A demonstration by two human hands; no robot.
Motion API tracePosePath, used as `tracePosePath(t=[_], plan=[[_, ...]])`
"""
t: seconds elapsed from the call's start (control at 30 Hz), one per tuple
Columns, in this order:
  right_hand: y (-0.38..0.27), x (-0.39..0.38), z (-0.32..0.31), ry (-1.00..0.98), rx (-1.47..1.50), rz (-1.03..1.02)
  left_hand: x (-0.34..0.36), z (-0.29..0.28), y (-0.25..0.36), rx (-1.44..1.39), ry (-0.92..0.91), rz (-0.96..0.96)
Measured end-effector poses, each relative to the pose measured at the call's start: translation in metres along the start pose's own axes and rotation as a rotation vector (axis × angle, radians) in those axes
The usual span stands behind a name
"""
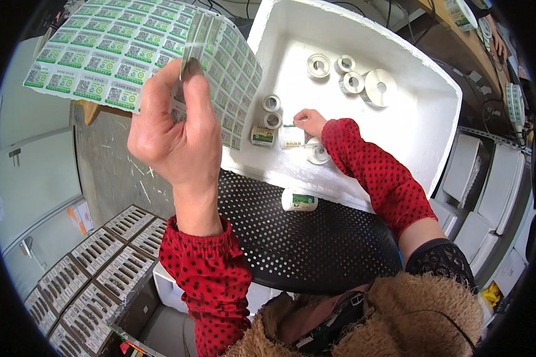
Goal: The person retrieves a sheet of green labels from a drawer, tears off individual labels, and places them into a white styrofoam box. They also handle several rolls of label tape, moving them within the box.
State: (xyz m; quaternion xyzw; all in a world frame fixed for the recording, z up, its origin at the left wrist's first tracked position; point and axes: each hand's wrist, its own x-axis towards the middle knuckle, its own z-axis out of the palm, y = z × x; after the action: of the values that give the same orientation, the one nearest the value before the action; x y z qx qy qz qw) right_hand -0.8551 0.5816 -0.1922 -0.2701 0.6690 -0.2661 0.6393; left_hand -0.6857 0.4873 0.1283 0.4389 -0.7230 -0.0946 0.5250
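the left hand [175, 134] is raised at the left of the white foam box [420, 140], thumb and fingers pinching a folded part of a sheet of green-and-white labels [104, 53], which spreads out to both sides and overlaps the box's left rim from this view. the right hand [311, 123] reaches inside the foam box, fingers bent together at a label roll [292, 140] near its left front; whether they grip it i cannot tell. more small rolls lie around that one, and a large white roll [390, 95] sits with others toward the box's far side. just in front of the foam box, a black perforated seat [315, 250] carries another roll [299, 201] on its side.
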Motion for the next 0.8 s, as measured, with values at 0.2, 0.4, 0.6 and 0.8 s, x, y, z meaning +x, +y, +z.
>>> tracePosePath(t=[0.2, 0.4, 0.6, 0.8], plan=[[-0.01, -0.008, 0.001, 0.077, -0.6, -0.193, 0.002, -0.003, -0.013, 0.158, 0.015, 0.182], [-0.079, -0.135, 0.005, -0.08, -0.598, -0.971, -0.002, -0.007, -0.007, -0.034, -0.021, -0.053], [-0.053, -0.217, 0.035, -0.131, -1.205, -1.248, -0.001, -0.003, -0.008, -0.022, 0.011, -0.047], [-0.038, -0.191, 0.041, -0.207, -1.155, -1.404, -0.002, -0.003, -0.008, -0.071, 0.011, -0.031]])
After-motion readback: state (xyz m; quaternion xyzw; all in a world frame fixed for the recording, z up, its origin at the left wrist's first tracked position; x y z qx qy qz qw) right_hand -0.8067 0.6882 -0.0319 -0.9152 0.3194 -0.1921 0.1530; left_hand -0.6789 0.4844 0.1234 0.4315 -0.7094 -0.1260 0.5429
